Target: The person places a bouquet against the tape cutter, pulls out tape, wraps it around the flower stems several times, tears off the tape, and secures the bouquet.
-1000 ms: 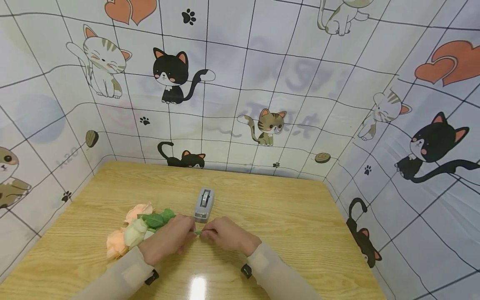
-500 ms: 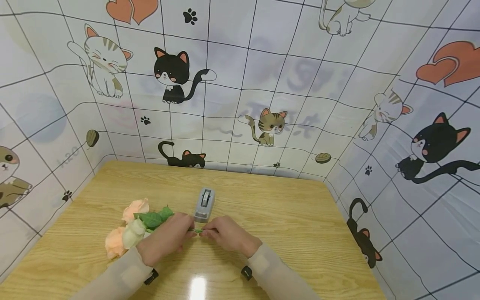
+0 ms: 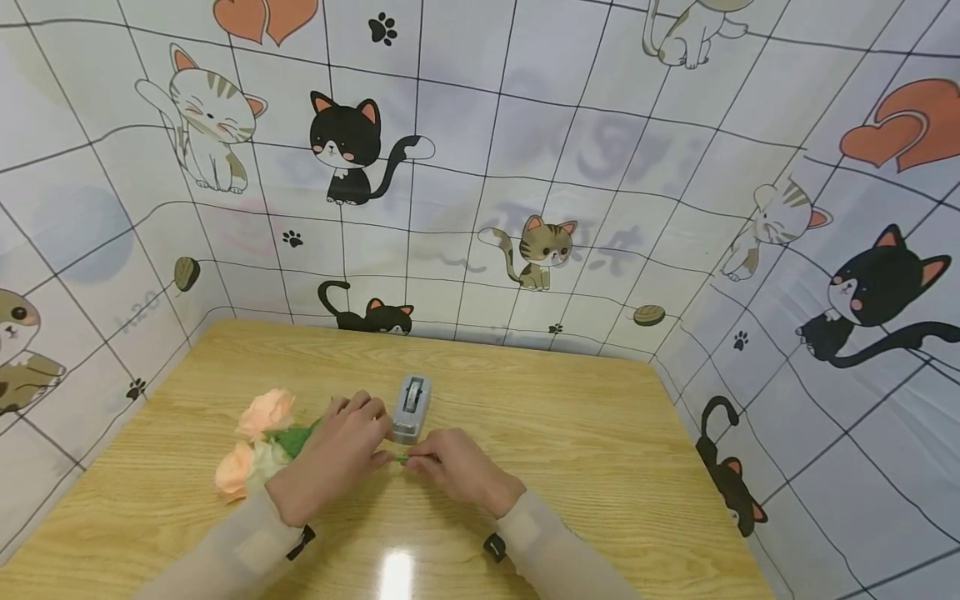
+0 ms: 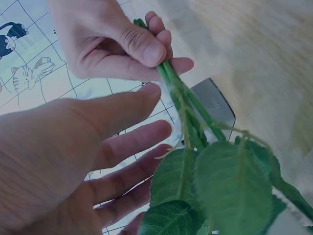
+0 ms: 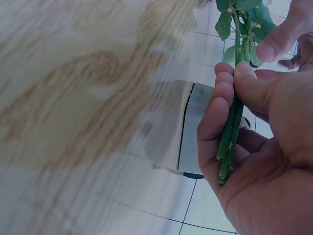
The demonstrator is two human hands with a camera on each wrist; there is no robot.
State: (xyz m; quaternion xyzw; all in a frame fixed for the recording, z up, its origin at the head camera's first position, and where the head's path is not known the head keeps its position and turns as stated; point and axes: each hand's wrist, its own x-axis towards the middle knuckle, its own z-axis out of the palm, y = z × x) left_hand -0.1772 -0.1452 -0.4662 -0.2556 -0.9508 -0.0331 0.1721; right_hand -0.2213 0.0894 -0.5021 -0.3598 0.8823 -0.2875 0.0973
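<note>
A small bunch of roses lies at the left of the head view, with a peach rose (image 3: 266,412) and a second peach bloom (image 3: 234,472) beside a cream-white rose (image 3: 266,463). My right hand (image 3: 461,473) pinches the green stems (image 5: 232,132) between thumb and fingers, near their cut ends. Apart from the stems, my left hand (image 4: 93,152) has its fingers spread and relaxed. In the left wrist view, green leaves (image 4: 234,176) hang close to those fingers. From above, this hand hides part of the stems and leaves.
A grey tape dispenser (image 3: 412,408) stands on the wooden table (image 3: 555,417) just beyond both hands. Behind and at the sides rises a wall covering (image 3: 450,150) printed with cats and a grid.
My left hand has let go of the stems and its fingers have opened and lifted. The blooms have shifted slightly. My right hand keeps its pinch on the stems.
</note>
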